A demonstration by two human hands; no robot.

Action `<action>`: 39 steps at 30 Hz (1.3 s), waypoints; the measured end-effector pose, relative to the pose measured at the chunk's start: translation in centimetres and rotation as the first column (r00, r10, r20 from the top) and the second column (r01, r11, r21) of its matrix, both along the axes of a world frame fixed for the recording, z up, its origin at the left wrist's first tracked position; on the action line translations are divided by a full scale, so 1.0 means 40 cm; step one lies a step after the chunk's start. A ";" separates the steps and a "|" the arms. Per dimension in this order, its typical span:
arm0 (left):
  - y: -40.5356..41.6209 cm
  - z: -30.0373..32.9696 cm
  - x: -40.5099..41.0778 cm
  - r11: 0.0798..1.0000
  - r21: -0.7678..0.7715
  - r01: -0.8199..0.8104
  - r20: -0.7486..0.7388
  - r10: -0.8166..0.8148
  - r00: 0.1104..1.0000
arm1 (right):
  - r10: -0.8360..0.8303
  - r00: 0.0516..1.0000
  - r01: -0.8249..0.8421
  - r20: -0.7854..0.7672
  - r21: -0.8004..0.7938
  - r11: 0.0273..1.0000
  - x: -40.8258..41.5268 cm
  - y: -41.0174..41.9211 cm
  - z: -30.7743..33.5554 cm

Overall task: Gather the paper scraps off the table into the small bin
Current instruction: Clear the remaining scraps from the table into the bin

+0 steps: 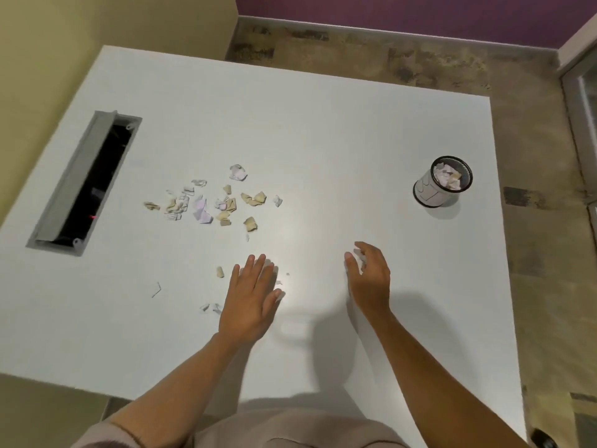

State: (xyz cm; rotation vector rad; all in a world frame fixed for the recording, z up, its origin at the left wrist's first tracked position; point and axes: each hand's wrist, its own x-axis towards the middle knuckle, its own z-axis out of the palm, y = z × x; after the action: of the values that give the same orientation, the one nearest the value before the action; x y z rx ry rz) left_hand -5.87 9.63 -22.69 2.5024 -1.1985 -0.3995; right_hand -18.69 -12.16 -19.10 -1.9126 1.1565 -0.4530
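- Resting flat on the white table (pixel 323 124), the left hand (pixel 252 299) has its fingers straight and spread, holding nothing; a few tiny bits of paper lie just beside its fingertips.
- The right hand (pixel 368 279), well to the near left of the small bin (pixel 442 185), has its fingers curled around a small clump of white paper (pixel 361 258) that shows between thumb and fingers.
- Both forearms are bare and reach in from the near edge of the table; a pale sleeve (pixel 106 431) shows at the left elbow.
- The bin stands upright on the table, far right of both hands. It is a dark mesh cup with a pale wrap round its side, and torn paper already sits inside it, up to about the rim.
- The main pile of paper scraps (pixel 213 202) lies far to the left of the bin, beyond the left hand: crumpled cream, white and pale lilac bits spread loosely, some touching, some apart.
- One cream scrap (pixel 220 272) lies alone just left of the left hand, and two small white bits (pixel 211 307) lie near its wrist side.
- A thin bent staple-like wire (pixel 156 290) lies further left of those.
- A long grey cable slot (pixel 84 182) is cut into the table at the side furthest from the bin, its inside dark.
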 end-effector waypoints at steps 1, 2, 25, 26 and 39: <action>0.037 -0.003 -0.001 1.000 0.010 0.002 0.017 -0.003 1.000 | 0.043 0.999 -0.043 -0.030 0.010 0.999 0.002 0.038 -0.011; 0.074 -0.006 -0.001 1.000 0.022 -0.001 0.033 0.000 0.999 | 0.090 0.994 -0.089 -0.069 0.024 0.996 0.004 0.074 -0.023; 0.399 -0.066 0.164 0.843 0.169 -0.510 -0.037 0.523 0.851 | 0.345 0.710 -0.528 -0.614 -0.140 0.838 0.083 0.421 -0.163; 0.396 -0.073 0.165 0.868 0.182 -0.461 -0.023 0.473 0.881 | 0.350 0.697 -0.543 -0.627 -0.141 0.828 0.100 0.427 -0.167; 0.219 -0.094 0.227 0.998 0.030 -0.050 -0.034 0.051 0.998 | 0.478 0.682 -0.651 -0.554 -0.161 0.742 0.277 0.391 -0.176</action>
State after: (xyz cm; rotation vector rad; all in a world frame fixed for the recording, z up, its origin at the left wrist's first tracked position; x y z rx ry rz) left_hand 3.23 18.39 -26.45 2.5340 -1.1221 -0.4488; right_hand -7.60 3.48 -26.14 -2.6725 0.6968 0.2131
